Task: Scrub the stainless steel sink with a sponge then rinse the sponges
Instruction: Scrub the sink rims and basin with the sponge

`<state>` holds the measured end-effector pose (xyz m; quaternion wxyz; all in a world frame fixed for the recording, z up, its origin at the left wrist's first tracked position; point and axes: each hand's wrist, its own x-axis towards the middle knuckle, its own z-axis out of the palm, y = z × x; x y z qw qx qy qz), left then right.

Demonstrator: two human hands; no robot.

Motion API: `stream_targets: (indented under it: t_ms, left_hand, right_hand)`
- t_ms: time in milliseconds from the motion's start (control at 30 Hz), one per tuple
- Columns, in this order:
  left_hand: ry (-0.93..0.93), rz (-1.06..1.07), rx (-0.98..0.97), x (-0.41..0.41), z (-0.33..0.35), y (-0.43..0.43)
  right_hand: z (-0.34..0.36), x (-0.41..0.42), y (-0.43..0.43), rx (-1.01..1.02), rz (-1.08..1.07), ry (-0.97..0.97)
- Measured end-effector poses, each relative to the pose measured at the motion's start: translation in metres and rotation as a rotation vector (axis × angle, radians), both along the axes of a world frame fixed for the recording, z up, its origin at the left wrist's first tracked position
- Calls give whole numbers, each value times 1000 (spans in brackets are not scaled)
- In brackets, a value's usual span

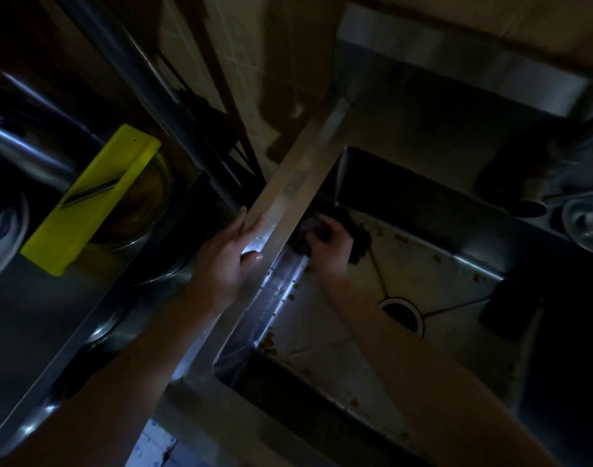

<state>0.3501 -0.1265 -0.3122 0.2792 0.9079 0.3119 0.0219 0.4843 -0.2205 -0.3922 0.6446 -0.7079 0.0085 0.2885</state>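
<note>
Much lost to darkness and the frame's edges

The right hand (329, 246) covered most of the dark sponge (361, 242) in the far left corner of the sink (440, 288), and its fingers were barely discernible. A black object (511, 308) right of the drain was too dim to identify. The right edge cut off a steel bowl (588, 227).

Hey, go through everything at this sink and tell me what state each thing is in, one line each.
Left hand: fingers straight, resting flat on the wet rim.
Right hand: holds the dark sponge in its grip at the basin's corner.
Sink: dirty, brown crumbs on its floor.
Second sponge: lying untouched near the right wall.
Yellow slicer: lying across a bowl.
</note>
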Motion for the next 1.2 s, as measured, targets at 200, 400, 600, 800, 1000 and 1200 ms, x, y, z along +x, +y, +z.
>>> stream_targets:
  t_ms: [200,400,600,800,1000,1200]
  left_hand:
    - [-20,14,-52,2,8,-3]
    - [12,28,-54,3,5,-3]
    - [40,29,-20,3,2,-4]
    - [14,31,-35,3,0,0]
    - [-2,36,-40,1,-4,1]
    - [-21,22,-38,1,-5,1]
  right_hand:
    - [11,71,32,-13,-240,-18]
    - [3,19,10,4,-103,13]
    - [-9,-87,-43,-2,241,159]
    - [0,-132,-59,-152,457,317]
    - [18,-49,-29,36,153,248]
    - [3,16,3,62,-105,170]
